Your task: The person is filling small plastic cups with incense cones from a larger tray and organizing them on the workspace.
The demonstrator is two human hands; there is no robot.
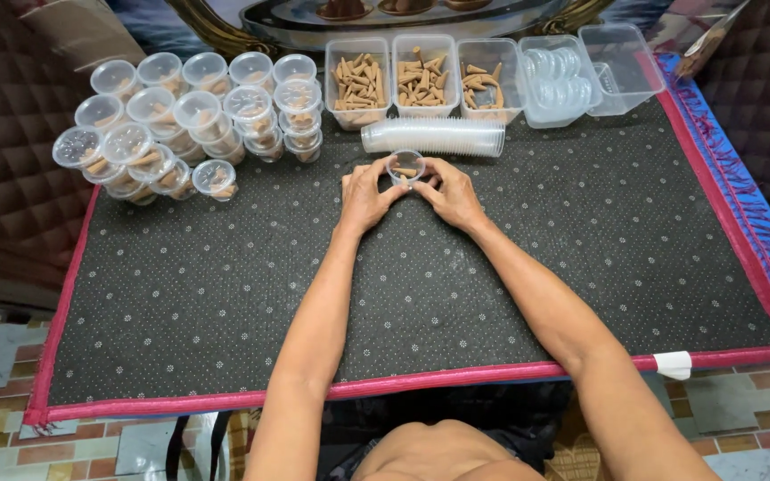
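Centrally, just above the middle of the frame, we see both hands closed around a small clear cup (405, 167) with a few brown cones inside: the left hand (368, 198) grips it from the left and the right hand (452, 196) from the right, fingertips meeting on its rim. The cup sits on the mat between them.

Directly behind the cup, touching distance from the fingertips, lies a sleeve of stacked clear cups (434, 136) on its side. Beyond that, along the upper edge, we count a row of rectangular clear tubs: three tubs of brown cones (423, 76), then a tub of round lids (556, 78), then an empty-looking tub (621, 58) at the right end. At the upper left of the frame stands a cluster of filled, lidded cups (189, 116), stacked in several layers, well apart from the hands. Nothing lies between the forearms and the lower edge.

Everything rests on a dark grey mat (225, 294) dotted with pale spots and bordered in red. A blue fringed cloth (741, 205) shows along the right side. Below the mat we see a floor of grey and reddish paving tiles (2, 436), and dark quilted padding (11, 178) at the left.
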